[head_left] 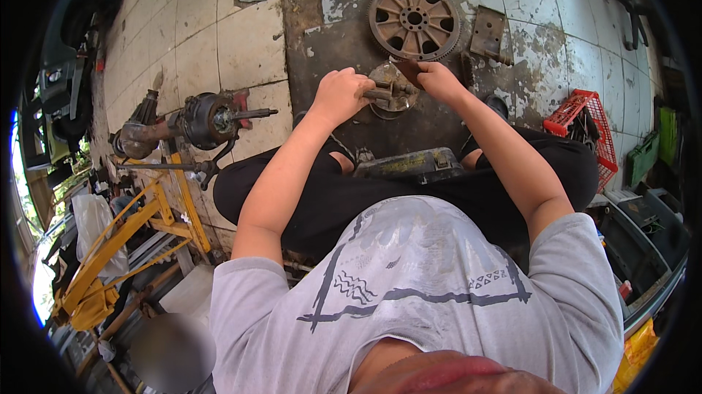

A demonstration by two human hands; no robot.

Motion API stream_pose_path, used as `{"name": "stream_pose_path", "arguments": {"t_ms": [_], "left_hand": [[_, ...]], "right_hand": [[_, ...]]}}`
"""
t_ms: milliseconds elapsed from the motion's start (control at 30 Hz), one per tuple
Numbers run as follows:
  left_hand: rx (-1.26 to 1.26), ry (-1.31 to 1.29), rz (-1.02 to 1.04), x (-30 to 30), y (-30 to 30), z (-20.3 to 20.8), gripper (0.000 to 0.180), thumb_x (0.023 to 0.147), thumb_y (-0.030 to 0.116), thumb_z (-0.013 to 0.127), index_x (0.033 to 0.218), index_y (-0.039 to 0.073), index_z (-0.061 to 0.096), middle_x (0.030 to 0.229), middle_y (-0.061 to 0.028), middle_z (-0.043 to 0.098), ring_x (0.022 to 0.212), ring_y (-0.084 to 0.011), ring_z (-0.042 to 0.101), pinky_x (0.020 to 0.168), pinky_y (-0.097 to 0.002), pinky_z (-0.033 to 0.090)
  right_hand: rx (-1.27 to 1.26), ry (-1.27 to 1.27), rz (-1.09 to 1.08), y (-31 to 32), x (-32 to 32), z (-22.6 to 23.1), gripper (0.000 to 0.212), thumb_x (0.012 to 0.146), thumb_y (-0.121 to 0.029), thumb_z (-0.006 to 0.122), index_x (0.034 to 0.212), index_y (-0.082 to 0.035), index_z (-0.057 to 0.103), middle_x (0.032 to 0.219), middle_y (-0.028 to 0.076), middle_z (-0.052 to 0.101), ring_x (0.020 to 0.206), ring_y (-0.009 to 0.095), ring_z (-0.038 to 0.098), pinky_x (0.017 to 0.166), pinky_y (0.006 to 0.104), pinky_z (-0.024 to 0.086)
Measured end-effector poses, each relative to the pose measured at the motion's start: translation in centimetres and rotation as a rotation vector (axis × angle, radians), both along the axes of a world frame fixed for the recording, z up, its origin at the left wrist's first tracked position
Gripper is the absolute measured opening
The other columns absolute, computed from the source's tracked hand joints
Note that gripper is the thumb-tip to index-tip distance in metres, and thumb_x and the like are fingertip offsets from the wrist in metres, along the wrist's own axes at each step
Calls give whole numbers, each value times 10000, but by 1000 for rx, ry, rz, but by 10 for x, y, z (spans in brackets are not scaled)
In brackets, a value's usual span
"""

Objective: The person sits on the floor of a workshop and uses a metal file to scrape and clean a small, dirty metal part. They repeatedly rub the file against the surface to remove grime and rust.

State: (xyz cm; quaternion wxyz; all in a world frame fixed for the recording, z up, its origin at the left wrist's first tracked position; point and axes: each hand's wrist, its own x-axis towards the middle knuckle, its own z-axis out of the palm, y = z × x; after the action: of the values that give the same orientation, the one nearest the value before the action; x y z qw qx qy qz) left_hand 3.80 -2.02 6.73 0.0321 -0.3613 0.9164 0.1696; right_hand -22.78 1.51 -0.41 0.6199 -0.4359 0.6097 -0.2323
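My left hand [341,96] is closed around the left end of a dirty metal part with a short shaft [383,93]. That part rests over a round, worn metal disc [395,107] on the floor between my feet. In my right hand [440,82] is a thin, flat brown piece [409,72], pinched between thumb and fingers and tilted over the disc's far edge; its exact kind cannot be made out. Just beyond both hands lies a large rusty flywheel [395,24] with a toothed rim.
A rusty rectangular metal plate [488,31] lies right of the flywheel. Close to my legs sits a worn dark case [408,164]. At right stands a red plastic crate [598,131]; at left, an axle assembly [175,125] with a protruding shaft and a yellow metal frame [121,237].
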Motion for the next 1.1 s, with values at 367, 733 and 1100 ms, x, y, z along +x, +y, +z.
{"name": "stream_pose_path", "arguments": {"t_ms": [367, 733, 1100], "left_hand": [[89, 80, 134, 7, -14, -2, 231, 796, 301, 856, 953, 148, 782, 902, 2, 725, 908, -261, 646, 801, -429, 557], [108, 208, 162, -13, -2, 6, 303, 795, 364, 851, 924, 106, 760, 879, -26, 725, 913, -284, 646, 787, -434, 542], [175, 187, 147, -11, -10, -26, 346, 805, 386, 858, 974, 96, 772, 937, -70, 735, 983, -306, 658, 860, -439, 545]], "right_hand": [[-37, -7, 244, 16, 27, 6, 548, 900, -37, 509, 1426, -61, 660, 1247, 155, 755, 1165, 258, 700, 1033, 374, 495], [-174, -151, -316, -26, -2, 28, 423, 969, -84, 547, 1361, -33, 697, 1000, 27, 716, 882, 114, 622, 786, 304, 494], [-156, -61, -57, -15, 5, 25, 437, 914, -79, 528, 1304, -23, 716, 894, 80, 718, 770, 159, 623, 724, 343, 510]]}}
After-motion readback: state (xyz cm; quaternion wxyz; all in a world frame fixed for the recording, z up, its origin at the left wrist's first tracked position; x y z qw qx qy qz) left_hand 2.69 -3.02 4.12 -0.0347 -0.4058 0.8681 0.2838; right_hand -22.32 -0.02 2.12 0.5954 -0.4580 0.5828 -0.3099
